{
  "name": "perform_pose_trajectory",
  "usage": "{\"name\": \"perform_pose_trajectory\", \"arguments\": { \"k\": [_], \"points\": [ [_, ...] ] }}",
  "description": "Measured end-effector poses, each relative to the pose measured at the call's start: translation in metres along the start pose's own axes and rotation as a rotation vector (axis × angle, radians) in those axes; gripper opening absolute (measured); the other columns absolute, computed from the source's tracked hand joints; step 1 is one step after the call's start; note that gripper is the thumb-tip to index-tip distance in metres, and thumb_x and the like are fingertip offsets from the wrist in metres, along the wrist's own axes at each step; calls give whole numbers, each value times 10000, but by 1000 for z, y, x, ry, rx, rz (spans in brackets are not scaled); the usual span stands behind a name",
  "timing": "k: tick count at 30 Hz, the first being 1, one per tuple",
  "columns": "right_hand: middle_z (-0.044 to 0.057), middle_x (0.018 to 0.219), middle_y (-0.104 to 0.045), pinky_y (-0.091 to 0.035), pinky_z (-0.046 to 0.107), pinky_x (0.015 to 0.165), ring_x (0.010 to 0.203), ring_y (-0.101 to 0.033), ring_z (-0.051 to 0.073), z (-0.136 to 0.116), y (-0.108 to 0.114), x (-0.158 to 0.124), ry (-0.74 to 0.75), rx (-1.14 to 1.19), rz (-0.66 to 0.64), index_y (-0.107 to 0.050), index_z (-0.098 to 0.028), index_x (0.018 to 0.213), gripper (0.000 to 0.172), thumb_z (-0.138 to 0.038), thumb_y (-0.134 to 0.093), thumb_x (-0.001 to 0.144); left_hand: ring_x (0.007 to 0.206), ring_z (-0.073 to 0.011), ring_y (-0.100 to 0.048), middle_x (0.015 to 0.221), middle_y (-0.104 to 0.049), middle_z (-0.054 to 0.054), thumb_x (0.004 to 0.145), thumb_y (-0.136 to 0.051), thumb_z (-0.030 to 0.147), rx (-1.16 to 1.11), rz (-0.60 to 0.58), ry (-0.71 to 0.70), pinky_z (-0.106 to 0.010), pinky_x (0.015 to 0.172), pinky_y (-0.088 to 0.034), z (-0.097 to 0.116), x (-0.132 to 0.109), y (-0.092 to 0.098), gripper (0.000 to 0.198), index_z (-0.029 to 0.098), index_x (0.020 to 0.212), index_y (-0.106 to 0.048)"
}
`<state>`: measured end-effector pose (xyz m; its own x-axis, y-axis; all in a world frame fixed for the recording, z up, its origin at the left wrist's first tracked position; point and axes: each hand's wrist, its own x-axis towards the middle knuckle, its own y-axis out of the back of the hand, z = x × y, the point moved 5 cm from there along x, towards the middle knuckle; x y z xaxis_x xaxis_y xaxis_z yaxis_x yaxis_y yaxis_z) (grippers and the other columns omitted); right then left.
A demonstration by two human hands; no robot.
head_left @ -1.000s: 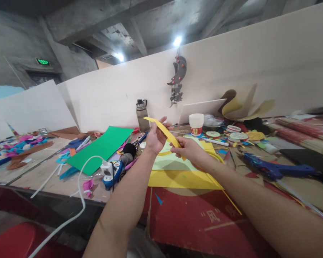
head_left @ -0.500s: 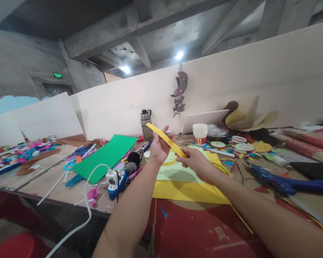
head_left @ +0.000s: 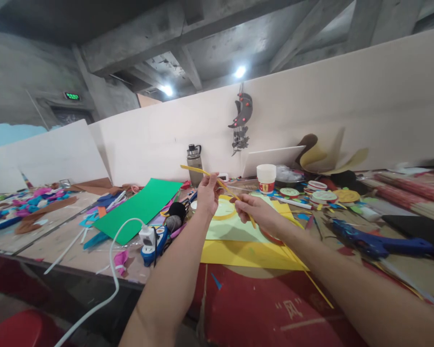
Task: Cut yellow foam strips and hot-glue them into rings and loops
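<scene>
A narrow yellow strip (head_left: 195, 169) is stretched between my two hands, seen nearly edge-on. My left hand (head_left: 209, 194) pinches it around the middle, its free end pointing left in front of the bottle. Closer to me, my right hand (head_left: 256, 211) grips the strip near its other end, which pokes out below the fingers. Beneath the hands lie a pale green sheet (head_left: 224, 232) and a yellow sheet (head_left: 235, 254). A yellow ring (head_left: 226, 215) rests on the pale green sheet, partly hidden behind my left hand.
To the left are a green sheet (head_left: 139, 207), a blue power strip (head_left: 155, 246) and its white cable (head_left: 113, 270). Behind stand a bottle (head_left: 194, 166) and paper cups (head_left: 266, 178). A blue glue gun (head_left: 379, 241) and round tape rolls (head_left: 323, 198) lie right.
The yellow strip has turned from showing its flat face to nearly edge-on. My left hand's fingers have closed on it, where the palm was open before.
</scene>
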<state>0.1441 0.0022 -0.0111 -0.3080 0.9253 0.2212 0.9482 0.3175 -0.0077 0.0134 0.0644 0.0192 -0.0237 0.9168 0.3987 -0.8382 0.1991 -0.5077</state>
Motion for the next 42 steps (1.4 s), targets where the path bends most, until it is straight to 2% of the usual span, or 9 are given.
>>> {"name": "perform_pose_trajectory", "arguments": {
  "k": [3, 10, 17, 23, 28, 31, 34, 38, 42],
  "points": [
    [14, 597, -595, -410, 238, 502, 476, -521, 100, 7, -3, -4, -109, -16, -22, -564, -148, 798, 244, -385, -512, 819, 408, -30, -433, 575, -545, 41, 656, -716, 383, 278, 14, -94, -163, 388, -294, 1, -1, 1, 296, 141, 742, -570],
    [45, 571, -634, -409, 218, 451, 439, -525, 104, 8, 0, -6, -246, 101, -14, -591, -132, 860, 179, -260, -474, 818, 612, -139, -619, 773, -684, -58, 666, -701, 334, 417, -354, 106, -250, 561, -484, -15, -10, -16, 499, 136, 1084, -515],
    [70, 560, -642, -429, 247, 442, 439, -548, 131, 14, 3, -3, -282, 58, -26, -609, -132, 738, 222, -280, -457, 803, 612, -154, -640, 842, -703, -87, 699, -662, 345, 494, -384, 118, -245, 521, -478, -23, -11, -18, 478, 131, 1109, -544],
    [20, 410, -538, -313, 197, 340, 321, -417, 80, 10, 5, -4, -314, -32, 43, -584, -145, 601, 274, -264, -443, 802, 595, -157, -643, 750, -692, -71, 787, -555, 410, 477, -373, 138, -253, 533, -498, -26, -12, -18, 380, 130, 1044, -551],
    [18, 459, -542, -363, 208, 381, 387, -466, 96, 9, 0, -4, -248, 2, -39, -603, -146, 658, 412, -484, -443, 831, 527, -133, -602, 638, -653, -31, 795, -551, 337, 639, -315, 84, -228, 487, -470, -25, -6, -9, 206, 153, 872, -605],
    [44, 539, -586, -390, 240, 421, 453, -505, 124, 13, 10, -1, -173, -148, 91, -600, -163, 636, 500, -604, -431, 799, 498, -134, -584, 593, -629, -14, 781, -566, 306, 620, -283, 146, -237, 473, -461, -29, -4, -5, 161, 161, 845, -597],
    [42, 630, -612, -398, 255, 484, 575, -532, 153, 7, 21, 1, 14, -371, 276, -602, -185, 628, 394, -537, -509, 778, 517, -156, -606, 605, -636, -23, 762, -591, 313, 575, -279, 236, -262, 490, -475, -33, -5, -3, 183, 155, 847, -558],
    [46, 815, -627, -435, 287, 651, 749, -541, 171, -8, 34, 1, 224, -523, 485, -596, -194, 782, 257, -446, -546, 776, 519, -171, -624, 630, -658, -50, 758, -596, 387, 532, -416, 320, -268, 497, -471, -34, -12, -10, 298, 149, 920, -516],
    [57, 958, -625, -452, 288, 711, 824, -564, 162, -9, 35, 8, 231, -302, 373, -588, -187, 972, 307, -434, -522, 802, 491, -160, -606, 586, -648, -57, 743, -589, 446, 476, -586, 453, -259, 493, -457, -39, -27, -24, 334, 138, 863, -545]
  ]
}}
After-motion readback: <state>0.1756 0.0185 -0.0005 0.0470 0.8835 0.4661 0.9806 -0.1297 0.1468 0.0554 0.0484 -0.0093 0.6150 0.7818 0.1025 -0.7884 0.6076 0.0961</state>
